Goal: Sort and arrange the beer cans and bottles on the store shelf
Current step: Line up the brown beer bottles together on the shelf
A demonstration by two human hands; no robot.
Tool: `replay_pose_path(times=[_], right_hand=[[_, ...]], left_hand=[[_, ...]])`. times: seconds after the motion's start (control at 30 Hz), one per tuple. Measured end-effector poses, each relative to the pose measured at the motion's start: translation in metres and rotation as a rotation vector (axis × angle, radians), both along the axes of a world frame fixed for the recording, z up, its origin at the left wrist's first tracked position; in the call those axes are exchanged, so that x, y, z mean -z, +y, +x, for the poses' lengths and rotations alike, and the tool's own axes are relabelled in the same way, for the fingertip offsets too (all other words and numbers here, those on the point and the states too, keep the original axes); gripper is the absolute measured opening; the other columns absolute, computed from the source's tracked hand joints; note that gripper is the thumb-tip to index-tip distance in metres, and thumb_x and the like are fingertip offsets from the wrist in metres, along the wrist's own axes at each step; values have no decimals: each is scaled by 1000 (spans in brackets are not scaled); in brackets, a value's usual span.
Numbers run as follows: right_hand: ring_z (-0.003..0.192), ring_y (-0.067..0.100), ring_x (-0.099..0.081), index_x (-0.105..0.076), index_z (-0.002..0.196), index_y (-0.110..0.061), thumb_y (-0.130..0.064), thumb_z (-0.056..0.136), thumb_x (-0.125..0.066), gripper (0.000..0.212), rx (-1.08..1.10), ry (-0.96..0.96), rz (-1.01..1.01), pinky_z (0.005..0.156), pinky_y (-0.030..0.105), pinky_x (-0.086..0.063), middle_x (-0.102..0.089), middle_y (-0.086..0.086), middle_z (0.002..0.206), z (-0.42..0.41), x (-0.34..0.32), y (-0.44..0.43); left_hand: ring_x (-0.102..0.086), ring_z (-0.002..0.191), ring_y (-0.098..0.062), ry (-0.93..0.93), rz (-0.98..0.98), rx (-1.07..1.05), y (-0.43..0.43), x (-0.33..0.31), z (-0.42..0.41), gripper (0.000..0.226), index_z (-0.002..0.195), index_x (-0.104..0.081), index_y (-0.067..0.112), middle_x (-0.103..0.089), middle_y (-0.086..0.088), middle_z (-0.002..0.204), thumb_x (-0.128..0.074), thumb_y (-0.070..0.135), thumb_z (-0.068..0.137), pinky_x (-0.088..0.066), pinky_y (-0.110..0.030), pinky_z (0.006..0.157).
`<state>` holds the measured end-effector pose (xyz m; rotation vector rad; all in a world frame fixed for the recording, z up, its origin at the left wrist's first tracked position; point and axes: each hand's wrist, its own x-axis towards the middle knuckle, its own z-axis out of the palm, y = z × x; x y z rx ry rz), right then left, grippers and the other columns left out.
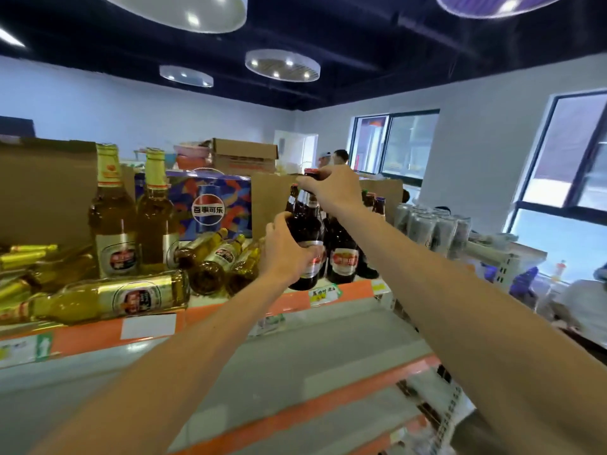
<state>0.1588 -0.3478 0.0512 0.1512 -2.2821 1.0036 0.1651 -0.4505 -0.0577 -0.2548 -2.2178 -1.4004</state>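
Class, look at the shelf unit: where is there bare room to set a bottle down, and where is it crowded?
Free: the grey shelf below the top tier, bare between its orange edge strips. Crowded: the top tier, with lying golden bottles left, dark bottles where both hands work, cans right.

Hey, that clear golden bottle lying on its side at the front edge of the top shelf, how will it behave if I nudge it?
The golden bottle lies on its side at the shelf's front edge, so it would probably roll, perhaps off. It looks like glass, so likely fragile if dropped. It appears full, so probably heavy for its size, with a smooth, possibly slippery surface.
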Motion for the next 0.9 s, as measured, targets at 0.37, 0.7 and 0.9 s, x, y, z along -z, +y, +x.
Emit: replay_pose_path(times=[0.37, 0.7, 0.9], right_hand=[[96, 16, -60, -65, 115, -18, -38, 87, -74, 35, 14, -31, 134, 81, 33, -50, -62, -6, 104, -84, 41, 10], [92, 19, -61, -64, 107, -20, -30, 87, -68, 23, -54, -200, 410, 82, 39, -55, -65, -1, 102, -110, 21, 23], [84, 21, -65, -67, 101, -13, -30, 88, -64, 22, -75, -209, 587, 69, 36, -54, -69, 2, 97, -116, 14, 27]], left_hand=[[-52, 119, -25, -75, -112, -81, 16, 41, -91, 88, 140, -36, 18, -46, -7, 133, -89, 31, 71, -44, -31, 86], [-56, 115, -24, -113, -193, -141, 23, 47, -99, 89, 133, -33, 29, -47, 0, 131, -86, 55, 66, -55, -44, 90], [-54, 119, -21, -114, -196, -208, 34, 47, -92, 87, 133, -36, 29, -46, 2, 135, -85, 57, 67, -51, -40, 88]])
